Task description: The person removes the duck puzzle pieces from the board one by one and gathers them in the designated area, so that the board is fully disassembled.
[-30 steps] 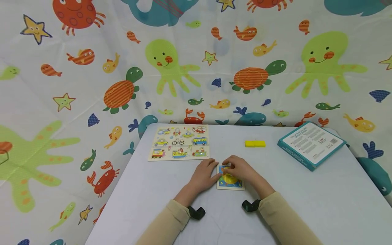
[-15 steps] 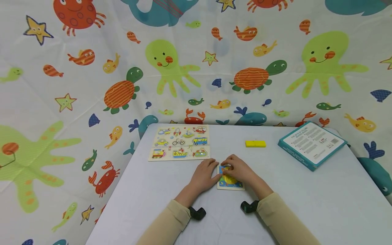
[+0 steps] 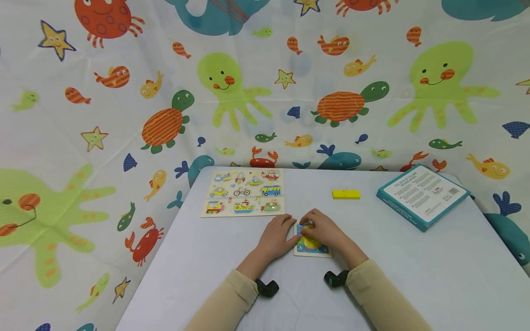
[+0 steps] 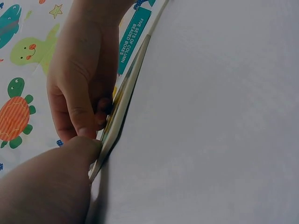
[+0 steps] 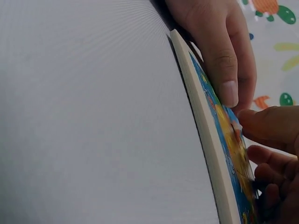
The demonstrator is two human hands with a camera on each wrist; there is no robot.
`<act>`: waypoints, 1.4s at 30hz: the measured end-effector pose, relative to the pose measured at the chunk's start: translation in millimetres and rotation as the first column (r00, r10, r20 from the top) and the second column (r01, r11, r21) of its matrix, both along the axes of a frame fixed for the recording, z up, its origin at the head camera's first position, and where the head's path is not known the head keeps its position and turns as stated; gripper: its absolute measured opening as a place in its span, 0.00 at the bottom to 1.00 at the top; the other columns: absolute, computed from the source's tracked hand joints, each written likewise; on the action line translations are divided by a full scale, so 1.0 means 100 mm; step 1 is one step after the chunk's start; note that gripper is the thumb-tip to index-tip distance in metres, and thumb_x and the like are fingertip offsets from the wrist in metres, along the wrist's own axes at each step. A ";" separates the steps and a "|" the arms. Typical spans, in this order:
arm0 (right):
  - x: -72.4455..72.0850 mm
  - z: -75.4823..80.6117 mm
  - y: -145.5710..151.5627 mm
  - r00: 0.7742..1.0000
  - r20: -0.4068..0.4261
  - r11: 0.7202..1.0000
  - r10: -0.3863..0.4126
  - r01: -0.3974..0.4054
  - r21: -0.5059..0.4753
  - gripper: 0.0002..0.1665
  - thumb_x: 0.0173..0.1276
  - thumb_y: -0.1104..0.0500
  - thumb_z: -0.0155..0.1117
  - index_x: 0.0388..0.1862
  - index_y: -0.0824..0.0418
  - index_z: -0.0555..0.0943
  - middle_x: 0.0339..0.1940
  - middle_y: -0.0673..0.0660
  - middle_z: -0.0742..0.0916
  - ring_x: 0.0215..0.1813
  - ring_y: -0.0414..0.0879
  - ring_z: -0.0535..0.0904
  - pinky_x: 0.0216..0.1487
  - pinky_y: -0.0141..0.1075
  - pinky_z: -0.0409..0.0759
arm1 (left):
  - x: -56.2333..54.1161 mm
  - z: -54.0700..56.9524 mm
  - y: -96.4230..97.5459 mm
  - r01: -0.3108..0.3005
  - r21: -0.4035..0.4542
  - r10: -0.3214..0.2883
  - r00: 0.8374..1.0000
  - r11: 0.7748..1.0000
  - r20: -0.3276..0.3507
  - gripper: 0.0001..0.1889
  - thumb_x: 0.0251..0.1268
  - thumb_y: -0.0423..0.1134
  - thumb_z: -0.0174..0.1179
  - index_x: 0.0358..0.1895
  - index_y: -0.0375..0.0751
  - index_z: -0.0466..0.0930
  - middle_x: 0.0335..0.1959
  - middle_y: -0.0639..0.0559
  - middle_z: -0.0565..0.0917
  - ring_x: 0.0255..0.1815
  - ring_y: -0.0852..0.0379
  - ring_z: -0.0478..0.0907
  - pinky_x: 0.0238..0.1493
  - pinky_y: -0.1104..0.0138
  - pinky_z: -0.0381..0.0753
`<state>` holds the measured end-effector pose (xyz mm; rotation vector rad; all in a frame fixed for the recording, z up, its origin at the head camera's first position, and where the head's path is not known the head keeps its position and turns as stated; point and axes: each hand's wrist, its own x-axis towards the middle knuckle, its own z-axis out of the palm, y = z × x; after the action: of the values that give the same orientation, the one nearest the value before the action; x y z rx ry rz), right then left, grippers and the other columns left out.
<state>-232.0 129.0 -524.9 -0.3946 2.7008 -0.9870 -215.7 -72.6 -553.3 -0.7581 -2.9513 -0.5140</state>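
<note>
A small square jigsaw puzzle, with a blue picture and a yellow figure, lies on the white table between the hands. My left hand holds its left side, the thumb over the board and the fingers by the upper left corner. My right hand bends over the upper part of the puzzle, with thumb and fingers pinching a small piece that they mostly hide. In the right wrist view the left thumb lies close to the right hand above the picture. The left wrist view shows the puzzle edge-on.
A wooden vehicle puzzle board lies at the back left. Behind the right hand is a yellow block, and a teal box lies at the back right. A sea-animal curtain hangs behind the table.
The right forearm has shifted slightly left, while the right fingers stay over the upper part of the puzzle. The left hand keeps its place. The head view has turned a little left.
</note>
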 end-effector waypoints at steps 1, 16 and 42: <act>0.00 0.00 0.00 1.000 0.007 1.000 -0.006 0.006 -0.002 0.11 0.67 0.48 0.68 0.46 0.47 0.84 0.54 0.51 0.79 0.52 0.47 0.75 0.63 0.49 0.77 | 0.00 0.00 0.00 0.000 -0.003 0.000 1.000 1.000 -0.002 0.31 0.71 0.61 0.52 0.69 0.48 0.71 0.70 0.50 0.70 0.73 0.50 0.65 0.73 0.54 0.66; -0.03 0.01 0.01 0.997 0.072 0.995 -0.025 0.031 -0.096 0.08 0.69 0.54 0.66 0.46 0.50 0.81 0.43 0.50 0.81 0.38 0.46 0.74 0.37 0.35 0.75 | 0.01 -0.02 0.00 -0.006 -0.014 0.006 1.000 1.000 -0.017 0.31 0.70 0.62 0.53 0.69 0.48 0.71 0.69 0.50 0.71 0.72 0.50 0.65 0.73 0.54 0.67; -0.02 0.00 0.05 0.995 -0.019 0.993 -0.102 0.100 -0.064 0.07 0.71 0.56 0.64 0.45 0.47 0.86 0.40 0.48 0.85 0.35 0.46 0.75 0.34 0.34 0.76 | 0.00 -0.04 0.00 -0.009 -0.018 0.009 1.000 1.000 -0.010 0.31 0.70 0.62 0.53 0.69 0.49 0.70 0.70 0.51 0.70 0.73 0.51 0.64 0.73 0.55 0.66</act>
<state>-234.1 133.9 -524.7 -0.2845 2.7390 -1.1045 -215.5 -72.3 -557.5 -0.7461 -2.9526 -0.4822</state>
